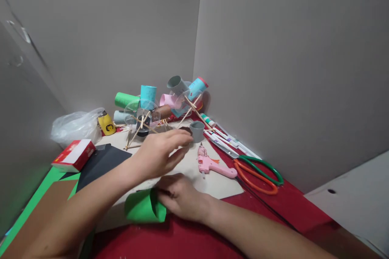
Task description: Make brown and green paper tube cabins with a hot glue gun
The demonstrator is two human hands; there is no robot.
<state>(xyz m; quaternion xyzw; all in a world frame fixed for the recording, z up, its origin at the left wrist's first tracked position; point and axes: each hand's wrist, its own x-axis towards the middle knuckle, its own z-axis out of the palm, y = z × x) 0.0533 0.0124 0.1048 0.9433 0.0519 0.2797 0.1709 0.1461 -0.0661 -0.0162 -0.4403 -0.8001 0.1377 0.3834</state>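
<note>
A curled sheet of green paper [141, 207] lies low at the front, bent into an open roll. My right hand [180, 196] is closed at its right edge and pinches the paper. Above it, my left hand [165, 149] reaches across with fingers stretched out and apart, nothing visible in them. Its fingertips come close to a short upright grey tube [197, 132]; whether they touch it I cannot tell. Right of the hands a pink glue gun [209, 162] rests on a pale sheet [226, 188], nozzle pointing away from me.
Large scissors [258, 174] with green and orange handles lie at the right beside several markers [225, 135]. Behind stand stick frames [141, 123] with coloured tubes [148, 96]. At left are a plastic bag [74, 125], a yellow container [107, 123], a red box [74, 156] and black paper [105, 164].
</note>
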